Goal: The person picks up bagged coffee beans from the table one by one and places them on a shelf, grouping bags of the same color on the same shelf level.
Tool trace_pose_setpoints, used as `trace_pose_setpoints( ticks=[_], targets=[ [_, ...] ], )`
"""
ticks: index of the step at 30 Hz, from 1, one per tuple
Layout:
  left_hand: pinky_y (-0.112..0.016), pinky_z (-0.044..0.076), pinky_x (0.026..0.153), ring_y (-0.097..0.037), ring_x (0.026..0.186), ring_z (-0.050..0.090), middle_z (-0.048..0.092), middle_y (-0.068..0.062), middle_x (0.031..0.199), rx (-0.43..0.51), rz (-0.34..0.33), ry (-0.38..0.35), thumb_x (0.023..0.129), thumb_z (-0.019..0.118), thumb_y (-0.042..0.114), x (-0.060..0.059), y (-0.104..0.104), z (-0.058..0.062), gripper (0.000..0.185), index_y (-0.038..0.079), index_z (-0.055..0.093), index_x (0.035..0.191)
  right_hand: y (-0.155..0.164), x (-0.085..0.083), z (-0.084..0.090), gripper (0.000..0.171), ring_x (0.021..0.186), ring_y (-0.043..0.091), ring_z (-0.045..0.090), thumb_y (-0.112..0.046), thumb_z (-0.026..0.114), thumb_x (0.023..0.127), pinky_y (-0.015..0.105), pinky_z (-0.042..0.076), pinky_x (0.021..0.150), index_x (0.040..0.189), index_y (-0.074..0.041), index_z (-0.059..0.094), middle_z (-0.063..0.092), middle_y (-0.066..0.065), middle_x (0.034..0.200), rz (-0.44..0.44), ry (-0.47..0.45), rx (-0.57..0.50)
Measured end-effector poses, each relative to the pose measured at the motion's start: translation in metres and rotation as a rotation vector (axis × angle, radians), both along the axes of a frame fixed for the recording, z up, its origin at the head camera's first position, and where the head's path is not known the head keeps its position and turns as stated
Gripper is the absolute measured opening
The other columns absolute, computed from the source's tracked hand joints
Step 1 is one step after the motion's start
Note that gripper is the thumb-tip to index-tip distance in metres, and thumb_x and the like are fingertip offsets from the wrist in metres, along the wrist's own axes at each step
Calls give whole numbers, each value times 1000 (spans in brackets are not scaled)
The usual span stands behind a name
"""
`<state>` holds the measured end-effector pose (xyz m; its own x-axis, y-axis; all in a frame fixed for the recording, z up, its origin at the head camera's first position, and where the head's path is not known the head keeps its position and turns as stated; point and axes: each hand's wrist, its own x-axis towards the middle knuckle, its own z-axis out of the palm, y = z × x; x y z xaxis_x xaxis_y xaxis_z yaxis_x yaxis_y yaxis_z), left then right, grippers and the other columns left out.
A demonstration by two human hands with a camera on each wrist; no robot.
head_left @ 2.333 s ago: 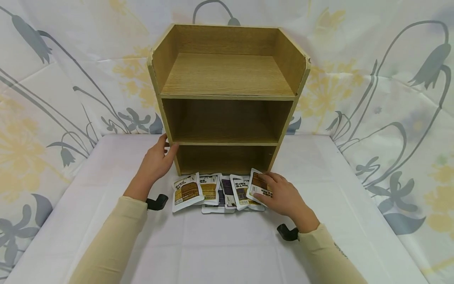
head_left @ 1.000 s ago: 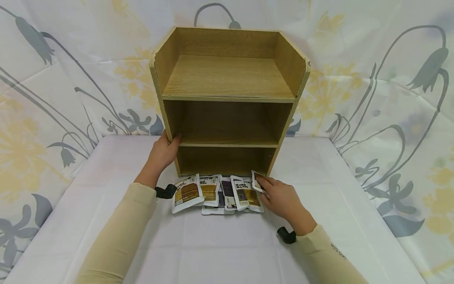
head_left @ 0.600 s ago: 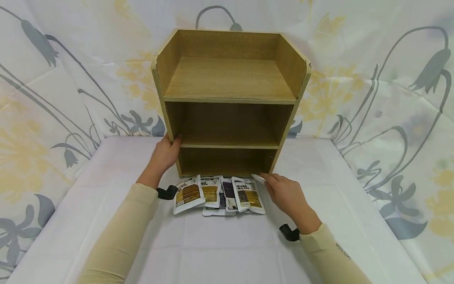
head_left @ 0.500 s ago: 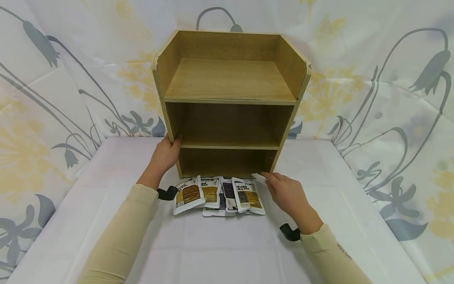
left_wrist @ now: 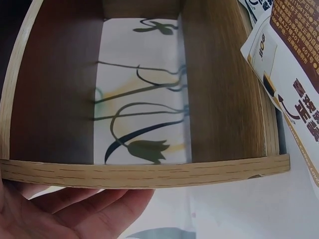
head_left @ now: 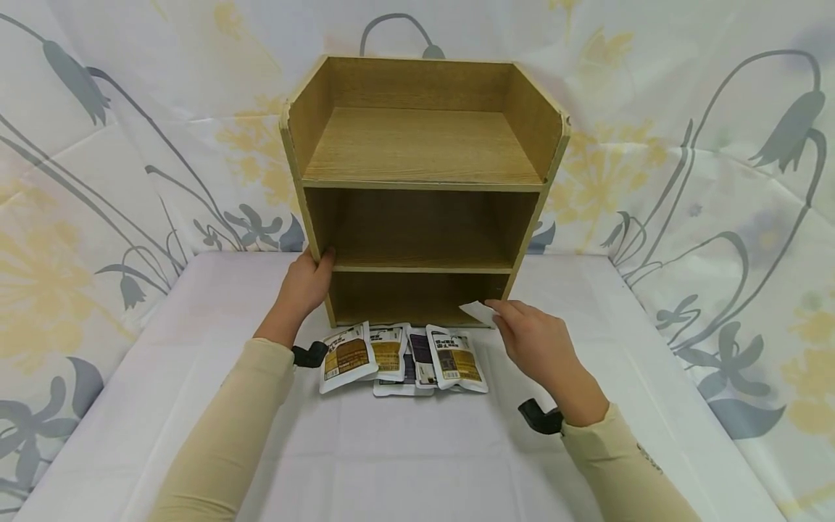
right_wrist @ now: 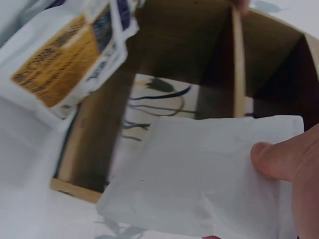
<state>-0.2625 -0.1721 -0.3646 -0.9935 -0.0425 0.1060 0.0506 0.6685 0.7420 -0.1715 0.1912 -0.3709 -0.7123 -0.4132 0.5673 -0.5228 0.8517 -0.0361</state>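
Wooden shelf unit (head_left: 424, 145): we find it upright toward the back edge of the bench (head_left: 417, 464), open front facing us.
Left hand (head_left: 301, 293): fingers and thumb grip the unit's left side panel (head_left: 310, 116); we judge this steadies it.
Right hand (head_left: 538, 341): thumb and fingers pinch the white pouch (head_left: 478, 312) near one edge, likely leaving most of it free.
White pouch: held before the lowest compartment (head_left: 411, 293), by its right front corner, plain face showing.
Printed pouches (head_left: 349, 355): overlapping on the bench, just before the unit's bottom front edge; we presume for easy reach.
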Motion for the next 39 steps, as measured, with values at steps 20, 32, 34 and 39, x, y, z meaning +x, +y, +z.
trace_pose_setpoints(
  ticks=[20, 32, 34, 39],
  targets=[
    [-56, 43, 102, -42, 124, 53, 50, -27, 140, 24, -2, -24, 102, 25, 50, -1, 0, 1, 67, 2, 33, 149, -8, 5, 61, 24, 72, 25, 70, -4, 68, 87, 36, 50, 46, 110, -8, 69, 74, 9, 94, 124, 234, -57],
    [-56, 43, 102, -42, 124, 53, 49, -27, 140, 30, -17, -21, 102, 25, 50, -2, -1, -1, 67, 2, 32, 149, -14, 7, 96, 26, 75, 27, 71, -2, 67, 87, 40, 52, 50, 112, -7, 69, 74, 10, 97, 169, 329, -88],
    [-56, 43, 102, -42, 124, 53, 49, -27, 140, 30, -17, -16, 103, 25, 50, -1, -1, -1, 67, 2, 32, 149, -14, 7, 101, 26, 75, 27, 71, -1, 67, 87, 40, 51, 50, 112, -7, 69, 74, 10, 97, 177, 345, -92],
    [-56, 43, 102, -43, 124, 53, 49, -27, 140, 31, -18, -15, 103, 25, 49, 0, 0, 0, 67, 2, 31, 150, -15, 8, 112, 26, 78, 28, 71, -2, 64, 89, 42, 53, 53, 113, -8, 69, 74, 9, 98, 181, 373, -98]
  ],
)
